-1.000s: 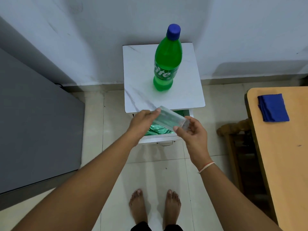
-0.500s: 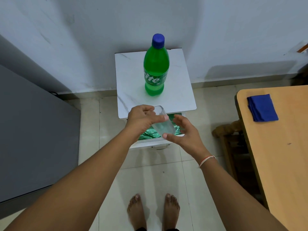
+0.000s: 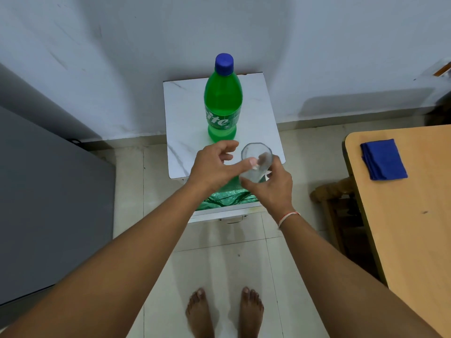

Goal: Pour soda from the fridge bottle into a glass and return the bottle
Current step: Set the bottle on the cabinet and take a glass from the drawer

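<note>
Bottle [image 3: 222,103] stands on the cabinet [image 3: 185,132], glass [image 3: 256,162] before it

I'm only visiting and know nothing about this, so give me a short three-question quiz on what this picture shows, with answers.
1. True or false: the blue screw cap is off the green plastic soda bottle.
2. Which hand grips the clear drinking glass? A) left hand B) right hand
3. Fill in: the folded blue cloth lies on the ___ table.

Key
1. False: the cap is on and the bottle stands upright on the white marble-patterned cabinet.
2. B: the right hand's fingers curl round the glass; of the left, only the thumb is at it.
3. Wooden.
</note>
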